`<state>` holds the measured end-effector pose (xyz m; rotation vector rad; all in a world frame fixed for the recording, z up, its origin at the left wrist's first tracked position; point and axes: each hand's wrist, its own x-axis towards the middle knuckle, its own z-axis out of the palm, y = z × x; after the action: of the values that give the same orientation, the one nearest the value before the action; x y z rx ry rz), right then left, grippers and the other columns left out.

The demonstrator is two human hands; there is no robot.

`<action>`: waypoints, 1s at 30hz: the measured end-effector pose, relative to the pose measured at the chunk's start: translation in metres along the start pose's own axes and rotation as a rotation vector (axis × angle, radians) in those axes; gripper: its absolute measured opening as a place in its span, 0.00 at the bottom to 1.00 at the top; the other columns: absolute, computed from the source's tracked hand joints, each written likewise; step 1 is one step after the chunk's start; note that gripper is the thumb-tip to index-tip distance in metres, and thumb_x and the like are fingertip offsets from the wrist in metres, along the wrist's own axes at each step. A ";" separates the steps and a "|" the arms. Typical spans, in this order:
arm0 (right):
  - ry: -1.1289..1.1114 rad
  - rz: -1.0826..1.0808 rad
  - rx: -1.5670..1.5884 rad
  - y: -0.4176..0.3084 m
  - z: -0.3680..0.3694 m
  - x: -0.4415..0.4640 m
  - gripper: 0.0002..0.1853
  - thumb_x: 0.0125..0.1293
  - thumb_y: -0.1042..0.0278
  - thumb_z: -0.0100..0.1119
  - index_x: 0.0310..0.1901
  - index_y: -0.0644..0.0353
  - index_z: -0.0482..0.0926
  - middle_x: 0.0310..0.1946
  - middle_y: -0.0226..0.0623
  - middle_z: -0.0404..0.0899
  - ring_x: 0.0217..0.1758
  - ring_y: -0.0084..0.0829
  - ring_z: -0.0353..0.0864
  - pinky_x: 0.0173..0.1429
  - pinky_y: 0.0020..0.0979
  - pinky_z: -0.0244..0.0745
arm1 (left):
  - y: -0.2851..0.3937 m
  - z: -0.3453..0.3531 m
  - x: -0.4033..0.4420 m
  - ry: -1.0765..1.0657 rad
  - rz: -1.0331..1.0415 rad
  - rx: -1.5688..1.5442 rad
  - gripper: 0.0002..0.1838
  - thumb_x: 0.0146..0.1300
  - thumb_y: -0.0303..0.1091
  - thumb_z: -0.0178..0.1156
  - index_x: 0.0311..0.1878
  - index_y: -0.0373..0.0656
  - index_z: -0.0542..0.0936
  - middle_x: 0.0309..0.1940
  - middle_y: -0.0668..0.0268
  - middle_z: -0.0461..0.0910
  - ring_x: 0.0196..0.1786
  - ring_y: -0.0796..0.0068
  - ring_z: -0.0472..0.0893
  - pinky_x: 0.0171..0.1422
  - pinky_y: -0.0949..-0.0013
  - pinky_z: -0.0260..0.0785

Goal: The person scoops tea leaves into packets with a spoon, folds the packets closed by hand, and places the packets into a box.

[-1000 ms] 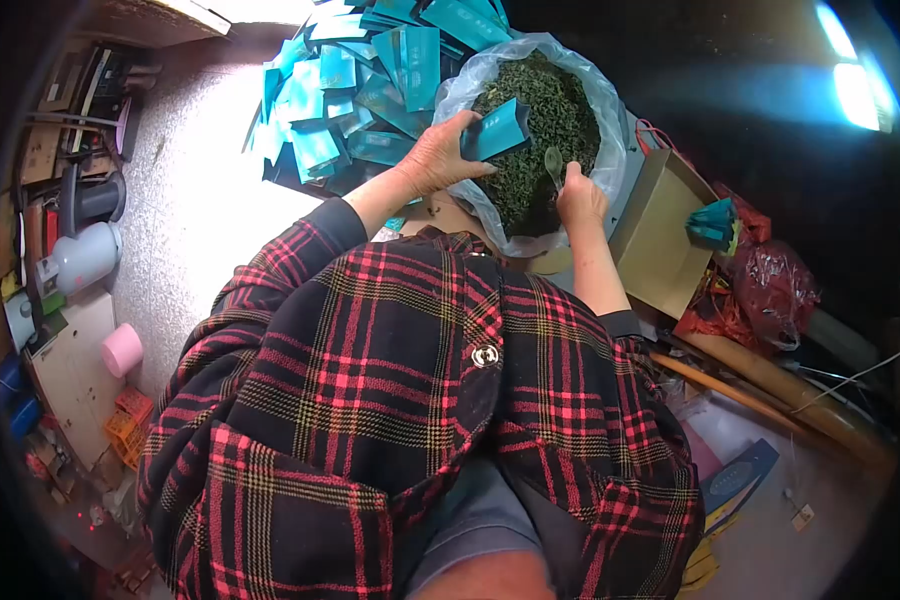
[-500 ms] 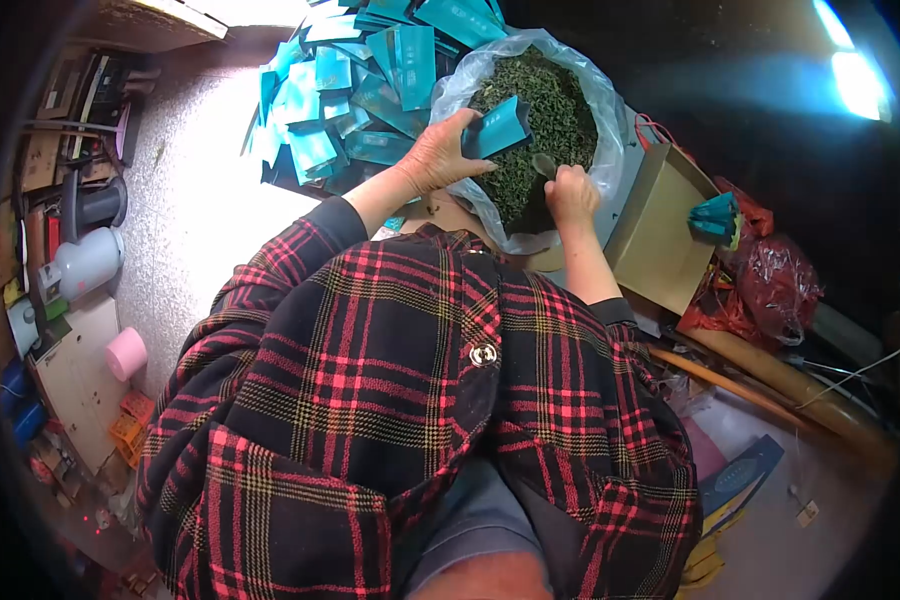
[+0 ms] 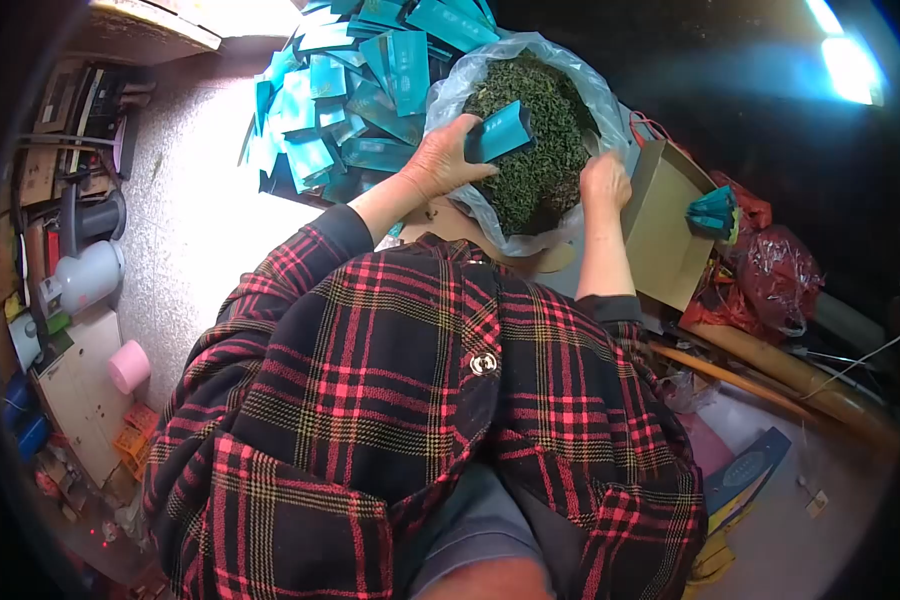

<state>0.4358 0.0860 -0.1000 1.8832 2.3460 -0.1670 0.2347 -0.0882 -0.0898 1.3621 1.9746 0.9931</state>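
Note:
My left hand (image 3: 448, 160) holds a teal packet (image 3: 500, 132) by its lower left end, tilted over a clear plastic bag (image 3: 446, 103). Dark green dried leaves (image 3: 545, 150) fill the bag. At the bag's right edge is my right hand (image 3: 604, 182), its fingers closed round a small clear spoon, of which only a part (image 3: 592, 142) shows above the fist. Many more teal packets (image 3: 407, 72) lie in a heap to the left of the bag.
On the right stands an open cardboard box (image 3: 662, 225) with folded teal packets (image 3: 713, 213) at its edge. Red plastic bags (image 3: 773, 275) lie beyond it. Farther left are a grey kettle-like appliance (image 3: 90, 273), a pink cup (image 3: 129, 366) and an orange basket (image 3: 135, 440).
My right hand has moved right with the spoon, from over the leaves to the bag's right edge. My left hand and its packet have hardly moved.

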 end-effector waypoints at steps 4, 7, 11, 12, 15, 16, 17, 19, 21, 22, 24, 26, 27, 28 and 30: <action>-0.128 -0.058 0.005 -0.027 0.003 0.019 0.11 0.62 0.64 0.51 0.36 0.61 0.80 0.42 0.50 0.81 0.48 0.49 0.81 0.49 0.45 0.76 | 0.010 -0.004 0.004 0.000 -0.016 0.100 0.39 0.42 0.43 0.73 0.56 0.39 0.68 0.47 0.48 0.76 0.50 0.50 0.77 0.54 0.58 0.70; -0.115 -0.121 0.128 -0.042 0.010 0.015 0.11 0.59 0.64 0.53 0.33 0.63 0.80 0.37 0.47 0.82 0.43 0.46 0.82 0.46 0.44 0.76 | 0.019 -0.011 0.006 -0.007 -0.042 0.173 0.38 0.42 0.43 0.73 0.56 0.39 0.68 0.46 0.47 0.76 0.50 0.49 0.76 0.54 0.57 0.70; -0.357 -0.081 0.457 -0.021 0.035 0.041 0.10 0.56 0.66 0.55 0.31 0.65 0.80 0.25 0.41 0.81 0.28 0.40 0.80 0.33 0.40 0.73 | 0.020 -0.014 0.013 -0.019 -0.070 0.262 0.37 0.43 0.43 0.72 0.56 0.39 0.68 0.46 0.48 0.76 0.51 0.49 0.76 0.54 0.56 0.69; -0.482 -0.046 0.589 -0.019 0.033 0.044 0.10 0.55 0.66 0.56 0.31 0.65 0.80 0.19 0.39 0.79 0.22 0.37 0.79 0.27 0.38 0.72 | 0.017 -0.014 0.015 -0.021 -0.072 0.281 0.37 0.43 0.42 0.72 0.56 0.40 0.68 0.46 0.49 0.76 0.51 0.49 0.76 0.54 0.56 0.69; -0.541 0.017 0.821 -0.010 0.021 0.043 0.09 0.55 0.67 0.56 0.30 0.64 0.80 0.13 0.33 0.72 0.14 0.30 0.69 0.19 0.34 0.61 | 0.011 -0.011 0.017 -0.026 -0.061 0.317 0.36 0.43 0.42 0.72 0.55 0.40 0.69 0.46 0.50 0.76 0.51 0.49 0.75 0.54 0.55 0.69; -0.568 0.048 0.939 -0.009 0.012 0.042 0.08 0.55 0.67 0.57 0.30 0.63 0.80 0.09 0.31 0.68 0.10 0.26 0.64 0.15 0.32 0.56 | 0.009 -0.009 0.019 -0.030 -0.049 0.334 0.35 0.43 0.42 0.71 0.54 0.40 0.69 0.46 0.51 0.76 0.51 0.49 0.75 0.54 0.55 0.69; -0.561 0.048 0.940 -0.008 0.003 0.042 0.08 0.55 0.67 0.57 0.30 0.63 0.80 0.09 0.31 0.68 0.10 0.26 0.64 0.15 0.32 0.56 | 0.008 -0.007 0.022 -0.033 -0.035 0.350 0.35 0.43 0.42 0.71 0.54 0.40 0.69 0.46 0.52 0.76 0.52 0.50 0.75 0.54 0.55 0.69; -0.585 0.040 0.936 -0.007 -0.015 0.039 0.07 0.57 0.68 0.55 0.28 0.62 0.79 0.08 0.27 0.65 0.08 0.21 0.59 0.13 0.27 0.48 | 0.014 -0.007 0.025 -0.051 -0.050 0.363 0.34 0.43 0.42 0.71 0.53 0.40 0.69 0.46 0.52 0.76 0.52 0.50 0.75 0.54 0.55 0.69; -0.589 0.033 0.933 -0.006 -0.031 0.040 0.07 0.58 0.68 0.55 0.28 0.61 0.79 0.08 0.26 0.63 0.07 0.18 0.56 0.11 0.25 0.44 | 0.019 -0.006 0.029 -0.088 -0.095 0.393 0.33 0.42 0.42 0.71 0.51 0.41 0.69 0.46 0.54 0.76 0.51 0.51 0.75 0.53 0.55 0.69; -0.609 0.016 0.932 -0.006 -0.039 0.041 0.07 0.57 0.68 0.56 0.28 0.61 0.79 0.08 0.26 0.64 0.07 0.19 0.57 0.12 0.25 0.45 | 0.022 -0.006 0.031 -0.083 -0.088 0.391 0.33 0.42 0.42 0.71 0.51 0.41 0.69 0.46 0.54 0.76 0.51 0.51 0.75 0.53 0.55 0.69; -0.655 -0.017 0.927 -0.004 -0.050 0.041 0.06 0.55 0.69 0.57 0.27 0.61 0.80 0.09 0.26 0.65 0.07 0.20 0.59 0.13 0.26 0.48 | 0.026 -0.005 0.034 -0.111 -0.101 0.427 0.32 0.42 0.43 0.71 0.50 0.41 0.69 0.45 0.54 0.76 0.51 0.52 0.76 0.53 0.55 0.70; -0.663 -0.028 0.926 -0.004 -0.056 0.041 0.06 0.57 0.68 0.57 0.27 0.60 0.79 0.09 0.25 0.64 0.08 0.18 0.58 0.13 0.25 0.47 | 0.028 -0.006 0.037 -0.122 -0.107 0.447 0.32 0.42 0.43 0.71 0.50 0.41 0.69 0.45 0.54 0.76 0.51 0.52 0.76 0.53 0.55 0.70; -0.675 -0.036 0.926 -0.004 -0.058 0.041 0.07 0.58 0.67 0.56 0.28 0.60 0.79 0.09 0.23 0.64 0.08 0.17 0.57 0.12 0.23 0.45 | 0.030 -0.006 0.038 -0.130 -0.108 0.451 0.32 0.43 0.43 0.71 0.50 0.42 0.69 0.45 0.55 0.76 0.51 0.52 0.76 0.53 0.55 0.70; -0.687 -0.042 0.926 -0.003 -0.060 0.040 0.07 0.59 0.67 0.56 0.28 0.59 0.79 0.09 0.22 0.63 0.08 0.15 0.56 0.12 0.22 0.44 | 0.031 -0.006 0.039 -0.138 -0.108 0.456 0.32 0.43 0.43 0.71 0.50 0.42 0.69 0.46 0.55 0.76 0.51 0.52 0.76 0.52 0.55 0.70; -0.688 -0.070 0.905 -0.003 -0.062 0.039 0.07 0.58 0.67 0.56 0.27 0.60 0.79 0.09 0.23 0.64 0.08 0.16 0.57 0.13 0.22 0.45 | 0.033 -0.005 0.040 -0.146 -0.107 0.460 0.32 0.43 0.44 0.71 0.50 0.42 0.69 0.46 0.55 0.76 0.51 0.52 0.76 0.52 0.54 0.70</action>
<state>0.4224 0.1330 -0.0454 1.5622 1.9340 -1.7933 0.2349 -0.0446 -0.0615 1.4923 2.2176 0.3868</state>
